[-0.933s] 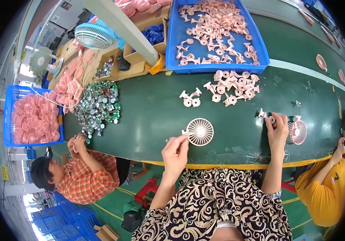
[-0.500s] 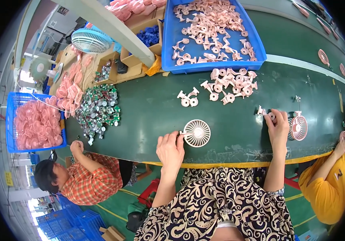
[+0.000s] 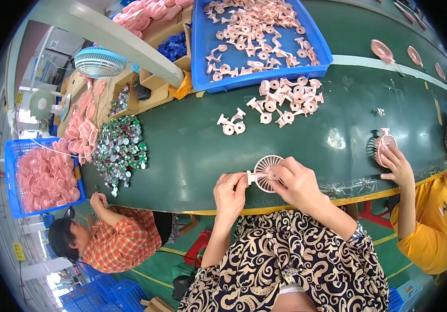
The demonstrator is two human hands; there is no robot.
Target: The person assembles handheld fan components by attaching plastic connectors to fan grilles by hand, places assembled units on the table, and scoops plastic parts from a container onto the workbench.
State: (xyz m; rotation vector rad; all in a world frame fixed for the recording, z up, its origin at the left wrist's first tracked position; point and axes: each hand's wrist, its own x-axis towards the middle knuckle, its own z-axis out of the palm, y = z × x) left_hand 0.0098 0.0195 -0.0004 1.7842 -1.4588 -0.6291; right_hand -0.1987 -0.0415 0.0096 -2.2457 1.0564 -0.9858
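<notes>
Left hand [image 3: 230,192] pinches the stem [image 3: 251,177] of the pale-pink fan grille [image 3: 268,160], just right of frame centre; right hand [image 3: 298,183] bunches its fingers over the grille's middle, exact grip hidden. Fitting there seems in hand; the next move likely calls for steady alignment.

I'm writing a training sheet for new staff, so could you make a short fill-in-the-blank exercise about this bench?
1. The large tray holding many pink parts is ____ in colour.
2. The person's ____ hand is at the stem of the nearest round grille.
3. That grille lies to the ____ of the heaped circuit boards.

Missing words: blue; left; right.
</notes>
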